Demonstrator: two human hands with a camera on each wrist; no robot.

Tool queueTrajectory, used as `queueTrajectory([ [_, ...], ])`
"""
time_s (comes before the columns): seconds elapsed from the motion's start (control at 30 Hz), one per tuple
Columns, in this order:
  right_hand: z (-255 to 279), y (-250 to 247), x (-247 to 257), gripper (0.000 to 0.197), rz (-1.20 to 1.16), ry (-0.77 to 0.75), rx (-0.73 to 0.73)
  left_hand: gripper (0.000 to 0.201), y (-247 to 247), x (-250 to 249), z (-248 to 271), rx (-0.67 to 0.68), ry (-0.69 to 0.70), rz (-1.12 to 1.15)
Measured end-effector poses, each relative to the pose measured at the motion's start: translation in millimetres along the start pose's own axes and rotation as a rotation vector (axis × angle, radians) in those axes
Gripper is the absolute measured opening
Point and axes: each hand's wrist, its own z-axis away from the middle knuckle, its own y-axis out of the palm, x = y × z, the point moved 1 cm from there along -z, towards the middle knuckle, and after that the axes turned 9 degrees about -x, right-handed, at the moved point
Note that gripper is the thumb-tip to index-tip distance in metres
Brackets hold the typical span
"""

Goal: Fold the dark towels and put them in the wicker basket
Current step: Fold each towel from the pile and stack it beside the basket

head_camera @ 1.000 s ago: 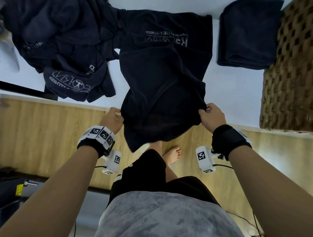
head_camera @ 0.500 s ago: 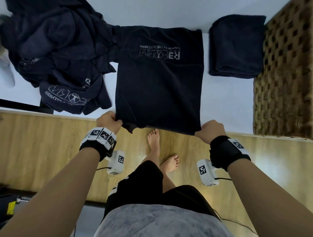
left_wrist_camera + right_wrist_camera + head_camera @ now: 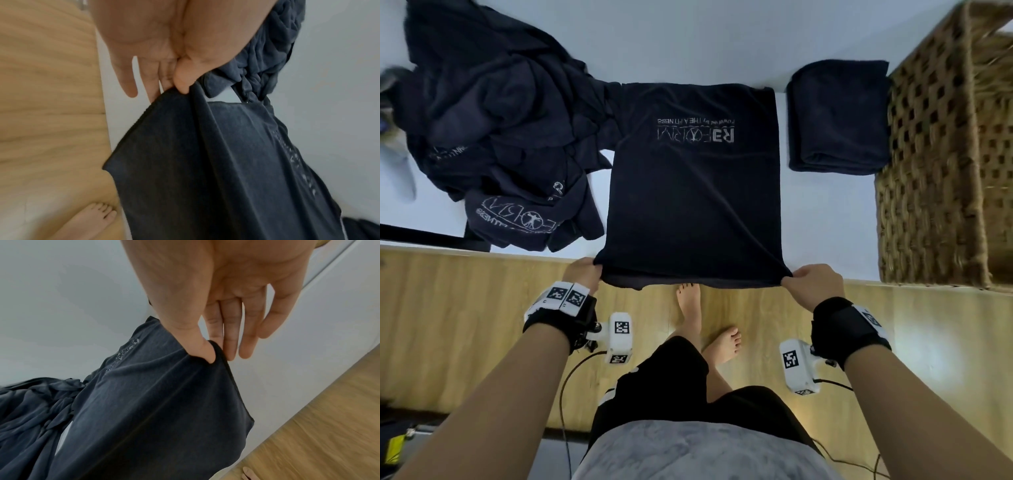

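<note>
A dark towel (image 3: pixel 695 192) with a pale logo lies stretched flat on the white table (image 3: pixel 825 219), its near edge hanging just past the table's front. My left hand (image 3: pixel 582 274) pinches its near left corner between thumb and fingers (image 3: pixel 180 81). My right hand (image 3: pixel 808 282) pinches the near right corner the same way (image 3: pixel 202 348). A folded dark towel (image 3: pixel 837 116) rests further right. The wicker basket (image 3: pixel 941 171) stands at the table's right end. A heap of unfolded dark towels (image 3: pixel 496 137) lies on the left.
Below the table's front edge is a wooden floor (image 3: pixel 465 325) with my bare feet (image 3: pixel 690 305). A dark bar (image 3: pixel 421 234) runs along the table's left front. Cables (image 3: pixel 565 394) trail from the wrist cameras.
Both hands pulled the towel's near corners apart and toward me, so the bunched, lifted cloth now lies flat and taut on the table.
</note>
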Motion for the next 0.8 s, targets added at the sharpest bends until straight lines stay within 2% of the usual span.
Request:
queueTrajectory([
  [0.07,5,-4,3,0.020,-0.051,-0.026,-0.002,0.021,-4,-2,9,-0.038,0.076,-0.114],
  [0.13,12,-10,11,0.015,-0.179,-0.056,-0.020,0.013,-8,-5,18,-0.058,0.151,-0.120],
  [0.23,21,-26,26,0.011,-0.418,-0.063,-0.079,0.011,-18,-16,23,-0.045,0.223,0.052],
  [0.3,21,-39,38,0.006,-0.517,-0.070,-0.132,0.009,-28,-30,24,-0.090,0.265,0.200],
  [0.37,18,-51,49,0.009,-0.582,-0.094,-0.177,0.014,-38,-45,23,-0.174,0.318,0.314],
  [0.5,3,-66,67,0.021,-0.610,-0.250,-0.278,0.028,-52,-74,19,-0.288,0.476,0.381],
  [0.57,-7,-67,78,0.025,-0.582,-0.318,-0.300,0.031,-53,-90,15,-0.285,0.497,0.373],
  [0.63,-19,-66,89,0.028,-0.575,-0.322,-0.296,0.029,-50,-103,6,-0.260,0.500,0.376],
  [0.8,-57,-56,108,0.034,-0.609,-0.189,-0.225,0.030,-36,-125,-27,-0.198,0.425,0.374],
])
